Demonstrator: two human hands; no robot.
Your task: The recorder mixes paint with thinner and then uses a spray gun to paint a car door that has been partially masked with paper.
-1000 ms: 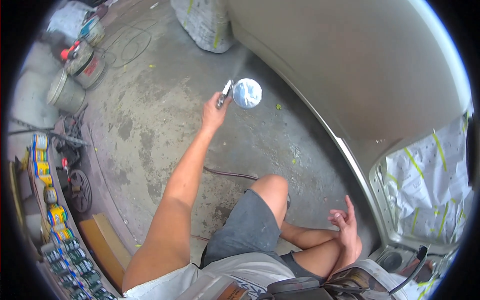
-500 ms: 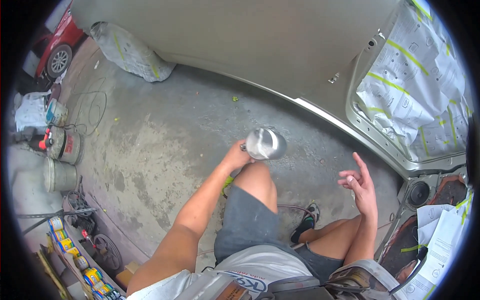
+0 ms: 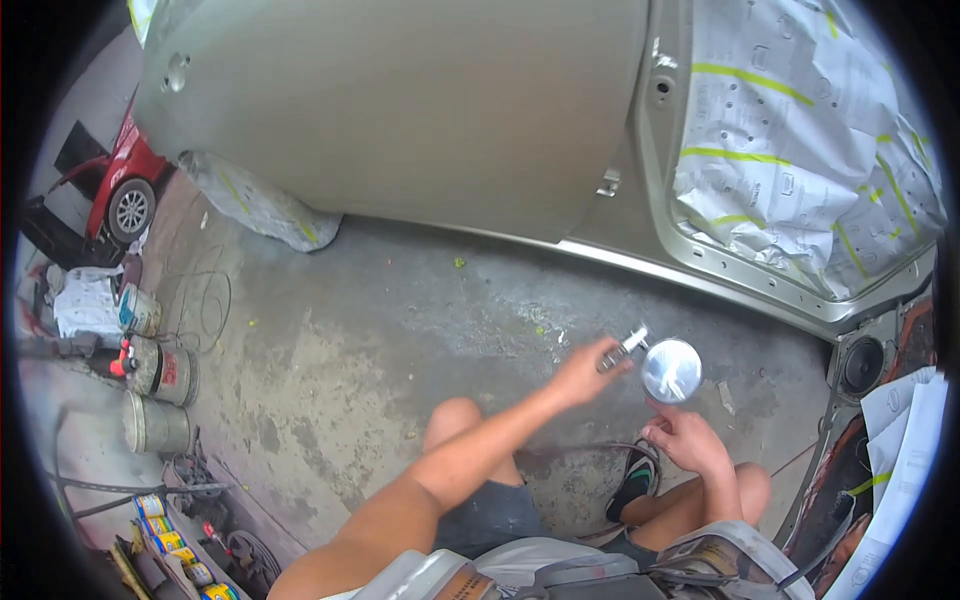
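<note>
My left hand (image 3: 585, 372) is closed round the metal body of a paint spray gun (image 3: 627, 350). The gun's round silver cup (image 3: 672, 371) faces up, and light glints off its top. Just below the cup is my right hand (image 3: 690, 440), its index finger stretched up to the cup's lower edge and the other fingers partly bent. Whether that fingertip touches the cup or only lies close to it, I cannot tell. A greyish-beige car body panel (image 3: 420, 110) stands in front of both hands.
Masking paper (image 3: 770, 170) with green tape covers the door opening at right. A wrapped wheel (image 3: 265, 205) is at left. Buckets (image 3: 157, 420) and paint cans (image 3: 170, 540) line the left side. A hose (image 3: 590, 446) crosses the floor near my feet; a red car (image 3: 130, 175) stands beyond.
My left hand has carried the spray gun rightward and slightly down, and the gun has turned. My right hand has dropped and moved left, close to the cup. The view has shifted too.
</note>
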